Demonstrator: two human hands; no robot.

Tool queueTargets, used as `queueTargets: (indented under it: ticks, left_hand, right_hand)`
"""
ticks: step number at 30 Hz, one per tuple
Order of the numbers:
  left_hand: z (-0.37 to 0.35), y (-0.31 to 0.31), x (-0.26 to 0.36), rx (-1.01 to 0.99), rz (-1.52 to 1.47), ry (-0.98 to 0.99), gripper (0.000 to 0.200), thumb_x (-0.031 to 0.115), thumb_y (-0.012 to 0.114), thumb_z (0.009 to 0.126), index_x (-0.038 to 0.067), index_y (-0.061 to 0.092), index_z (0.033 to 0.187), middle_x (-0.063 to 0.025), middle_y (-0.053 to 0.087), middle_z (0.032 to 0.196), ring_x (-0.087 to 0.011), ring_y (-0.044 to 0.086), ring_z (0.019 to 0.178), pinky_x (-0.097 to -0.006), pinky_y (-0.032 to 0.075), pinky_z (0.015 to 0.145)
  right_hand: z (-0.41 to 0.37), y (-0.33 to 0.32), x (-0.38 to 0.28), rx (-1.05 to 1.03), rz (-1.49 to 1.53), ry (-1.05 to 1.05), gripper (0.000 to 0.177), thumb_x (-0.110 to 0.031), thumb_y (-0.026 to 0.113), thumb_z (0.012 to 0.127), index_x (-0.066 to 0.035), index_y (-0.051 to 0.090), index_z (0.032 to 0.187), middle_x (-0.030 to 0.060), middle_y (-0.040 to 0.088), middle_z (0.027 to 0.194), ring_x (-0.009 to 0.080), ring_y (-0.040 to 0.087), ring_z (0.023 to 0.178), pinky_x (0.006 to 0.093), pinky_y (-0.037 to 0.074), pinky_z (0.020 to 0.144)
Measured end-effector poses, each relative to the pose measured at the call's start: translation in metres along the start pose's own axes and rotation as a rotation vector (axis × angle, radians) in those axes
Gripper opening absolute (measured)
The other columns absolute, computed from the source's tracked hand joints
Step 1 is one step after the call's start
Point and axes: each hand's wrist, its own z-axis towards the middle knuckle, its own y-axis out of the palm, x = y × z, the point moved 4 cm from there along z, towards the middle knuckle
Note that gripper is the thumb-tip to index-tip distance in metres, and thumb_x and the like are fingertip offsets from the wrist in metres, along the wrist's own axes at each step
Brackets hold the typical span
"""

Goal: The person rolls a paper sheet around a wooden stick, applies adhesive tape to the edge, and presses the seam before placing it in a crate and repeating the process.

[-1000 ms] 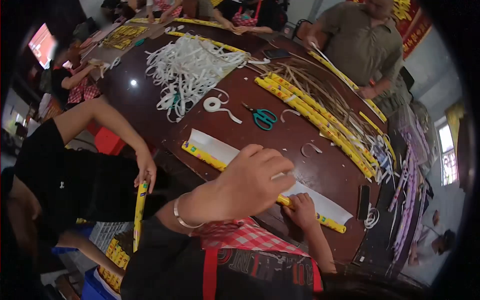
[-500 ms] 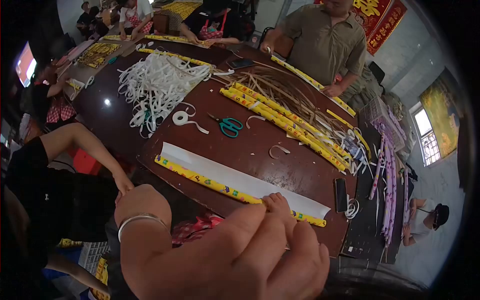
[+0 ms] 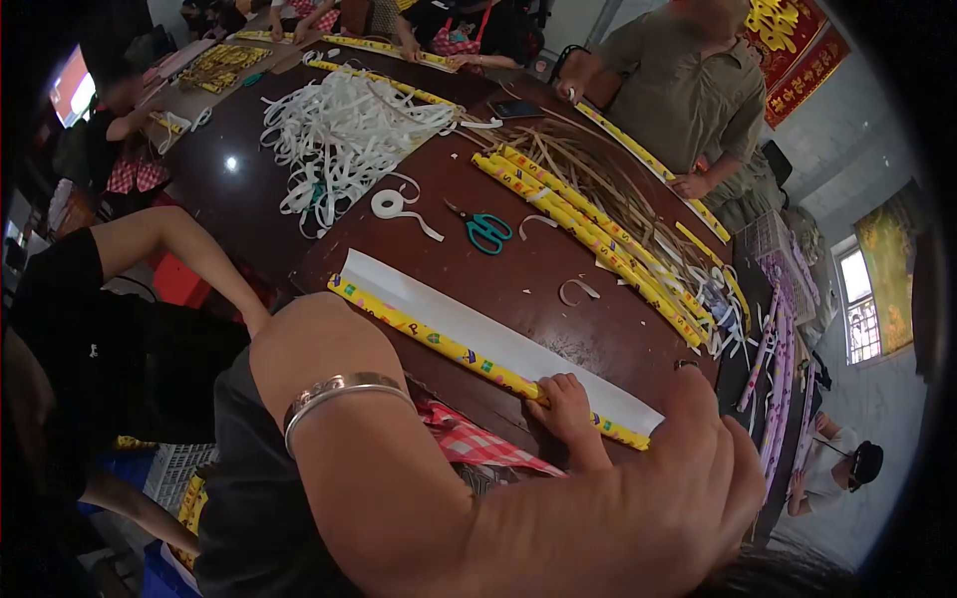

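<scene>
My left hand point(image 3: 638, 498), with a silver bracelet at its wrist, is raised large and close to the camera. Its fingers bend away at the right, and what lies inside them is hidden. Beyond it, my right hand point(image 3: 568, 407) rests at the table's near edge, fingers curled over a yellow printed paper roll point(image 3: 439, 345). Behind the roll spreads its white, unrolled sheet point(image 3: 498, 344). Farther back lie teal-handled scissors point(image 3: 487, 233) and a roll of white tape point(image 3: 387, 204) with a loose end.
Several tied yellow rolls point(image 3: 588, 234) lie across the brown table point(image 3: 439, 289), beside brown strips point(image 3: 588, 179). A heap of white strips point(image 3: 344, 130) sits at back left. A person in a khaki shirt point(image 3: 688, 90) works opposite; another person's arm point(image 3: 199, 249) is at left.
My left hand has moved right and nearer the camera, now covering the phone seen earlier. The view has shifted slightly. My right hand stays on the paper roll.
</scene>
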Motion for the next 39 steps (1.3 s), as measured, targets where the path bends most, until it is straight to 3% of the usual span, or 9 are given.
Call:
queueTargets:
  ticks: [6, 8, 10, 14, 17, 19, 34, 36, 39]
  left_hand:
    - [0.003, 0.009, 0.003, 0.063, 0.002, 0.192, 0.017, 0.023, 0.065, 0.069, 0.007, 0.063, 0.076, -0.0059, 0.054, 0.078, -0.0211, 0.054, 0.063, -0.0374, 0.043, 0.051]
    - [0.000, 0.040, 0.019, 0.061, -0.136, 0.210, 0.021, 0.021, 0.055, 0.076, 0.006, 0.059, 0.090, -0.0043, 0.060, 0.082, -0.0199, 0.062, 0.072, -0.0379, 0.048, 0.068]
    - [-0.011, 0.089, 0.017, 0.148, -0.646, 0.279, 0.018, 0.021, 0.063, 0.072, 0.005, 0.061, 0.080, -0.0060, 0.058, 0.071, -0.0241, 0.060, 0.065, -0.0351, 0.043, 0.054]
    - [-0.081, 0.246, 0.009, -0.242, -0.594, -0.107, 0.023, 0.027, 0.067, 0.075, 0.010, 0.062, 0.088, -0.0073, 0.059, 0.083, -0.0258, 0.061, 0.076, -0.0440, 0.044, 0.067]
    - [-0.141, 0.292, 0.004, -0.209, -0.487, -0.319, 0.026, 0.032, 0.069, 0.076, 0.010, 0.063, 0.089, -0.0051, 0.059, 0.089, -0.0226, 0.059, 0.084, -0.0395, 0.043, 0.072]
    - [-0.169, 0.300, 0.005, -0.053, -0.396, -0.571, 0.027, 0.036, 0.068, 0.076, 0.011, 0.064, 0.086, -0.0028, 0.058, 0.089, -0.0209, 0.056, 0.090, -0.0374, 0.042, 0.074]
    - [-0.205, 0.321, 0.014, -0.090, -0.458, -0.592, 0.027, 0.041, 0.066, 0.076, 0.014, 0.064, 0.081, -0.0012, 0.057, 0.087, -0.0189, 0.056, 0.087, -0.0335, 0.041, 0.074]
    - [-0.204, 0.321, 0.013, -0.091, -0.443, -0.624, 0.030, 0.042, 0.066, 0.076, 0.013, 0.064, 0.084, -0.0012, 0.057, 0.089, -0.0197, 0.054, 0.091, -0.0379, 0.040, 0.077]
    - [-0.218, 0.295, -0.013, -0.233, -0.255, -0.837, 0.048, 0.048, 0.064, 0.078, 0.008, 0.063, 0.105, -0.0093, 0.054, 0.116, -0.0268, 0.044, 0.119, -0.0569, 0.033, 0.092]
  right_hand:
    - [-0.011, -0.009, 0.013, -0.193, -0.083, 0.177, 0.038, -0.027, 0.076, 0.068, -0.005, 0.063, 0.096, 0.0120, 0.060, 0.089, 0.0266, 0.056, 0.084, 0.0393, 0.047, 0.077]
    - [-0.017, -0.002, 0.021, -0.237, -0.067, 0.220, 0.036, -0.027, 0.075, 0.069, -0.006, 0.062, 0.096, 0.0115, 0.060, 0.089, 0.0303, 0.055, 0.087, 0.0404, 0.047, 0.079]
    - [-0.002, -0.015, 0.005, -0.315, -0.146, 0.204, 0.035, -0.027, 0.073, 0.070, -0.008, 0.065, 0.098, 0.0105, 0.061, 0.091, 0.0295, 0.056, 0.089, 0.0400, 0.046, 0.081]
    - [-0.030, 0.021, 0.042, -0.317, -0.006, 0.195, 0.032, -0.030, 0.072, 0.071, -0.008, 0.061, 0.092, 0.0101, 0.058, 0.088, 0.0310, 0.054, 0.085, 0.0421, 0.045, 0.077]
    - [-0.018, 0.002, 0.027, -0.194, -0.058, 0.183, 0.033, -0.028, 0.074, 0.069, -0.009, 0.062, 0.093, 0.0106, 0.058, 0.087, 0.0307, 0.054, 0.085, 0.0417, 0.046, 0.076]
    - [-0.019, 0.000, 0.024, -0.206, -0.035, 0.183, 0.035, -0.026, 0.075, 0.067, -0.008, 0.063, 0.094, 0.0116, 0.059, 0.087, 0.0310, 0.055, 0.086, 0.0411, 0.047, 0.077]
    - [-0.014, 0.001, 0.022, -0.235, -0.054, 0.213, 0.036, -0.027, 0.076, 0.067, -0.009, 0.061, 0.094, 0.0102, 0.057, 0.088, 0.0313, 0.054, 0.086, 0.0420, 0.045, 0.074]
    - [-0.013, -0.001, 0.022, -0.235, -0.065, 0.194, 0.036, -0.026, 0.076, 0.067, -0.008, 0.061, 0.094, 0.0104, 0.057, 0.088, 0.0315, 0.054, 0.085, 0.0424, 0.045, 0.074]
    - [-0.016, 0.001, 0.023, -0.221, -0.049, 0.178, 0.035, -0.026, 0.076, 0.068, -0.008, 0.060, 0.093, 0.0102, 0.057, 0.087, 0.0313, 0.054, 0.085, 0.0426, 0.044, 0.074]
